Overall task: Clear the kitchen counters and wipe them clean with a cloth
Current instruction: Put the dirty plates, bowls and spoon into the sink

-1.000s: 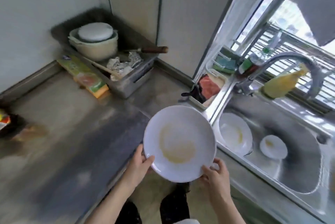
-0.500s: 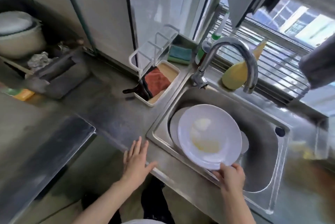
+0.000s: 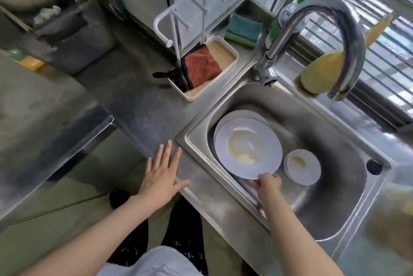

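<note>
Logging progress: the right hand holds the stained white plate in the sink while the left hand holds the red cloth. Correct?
No. In the head view the left hand holds nothing, spread by the counter; the red cloth lies in the white tray. The right hand holds the stained white plate in the sink.

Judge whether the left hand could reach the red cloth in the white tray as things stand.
Probably yes. The left hand is open and free; only counter lies between it and the red cloth, uncovered in its white tray.
</note>
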{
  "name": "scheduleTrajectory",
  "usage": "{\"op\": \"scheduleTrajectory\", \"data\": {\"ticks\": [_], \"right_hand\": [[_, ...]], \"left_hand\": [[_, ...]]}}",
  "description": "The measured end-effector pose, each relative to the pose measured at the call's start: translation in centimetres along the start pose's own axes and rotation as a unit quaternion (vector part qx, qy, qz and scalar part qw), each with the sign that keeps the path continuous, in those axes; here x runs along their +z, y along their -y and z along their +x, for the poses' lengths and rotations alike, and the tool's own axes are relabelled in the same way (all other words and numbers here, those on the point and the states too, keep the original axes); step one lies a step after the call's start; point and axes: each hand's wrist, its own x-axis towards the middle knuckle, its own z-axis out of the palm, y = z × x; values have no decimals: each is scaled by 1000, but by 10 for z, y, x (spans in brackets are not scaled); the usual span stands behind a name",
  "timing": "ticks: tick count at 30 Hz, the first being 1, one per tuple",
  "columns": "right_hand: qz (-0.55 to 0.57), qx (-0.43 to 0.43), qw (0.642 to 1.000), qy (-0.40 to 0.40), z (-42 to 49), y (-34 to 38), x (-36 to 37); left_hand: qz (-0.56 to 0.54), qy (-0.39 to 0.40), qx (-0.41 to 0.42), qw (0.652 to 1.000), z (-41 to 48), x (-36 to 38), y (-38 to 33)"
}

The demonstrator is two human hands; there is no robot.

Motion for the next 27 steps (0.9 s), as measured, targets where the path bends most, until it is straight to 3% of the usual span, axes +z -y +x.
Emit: {"op": "scheduleTrajectory", "data": {"ticks": [6, 10, 14, 18, 20, 22, 25, 27], "right_hand": [[-88, 58, 991, 88, -1, 2, -3], [-126, 33, 991, 35, -16, 8, -10], [-138, -201, 970, 11, -75, 25, 4], [-175, -389, 896, 123, -172, 11, 35], [-237, -412, 852, 218, -213, -11, 57], [-353, -441, 773, 289, -245, -44, 79], [-528, -544, 566, 324, -283, -103, 114], [-587, -571, 456, 347, -317, -144, 138]], "left_hand": [[-11, -4, 4, 1000, 0, 1, 2], [-78, -20, 8, 997, -3, -8, 3], [-212, -59, 13, 975, -22, -18, 25], [-356, -103, -41, 928, -66, -20, 81], [-392, -117, -81, 909, -94, -9, 120], [-421, -136, -119, 889, -124, 9, 163], [-440, -155, -194, 863, -178, 43, 227], [-452, -176, -242, 840, -217, 70, 270]]}}
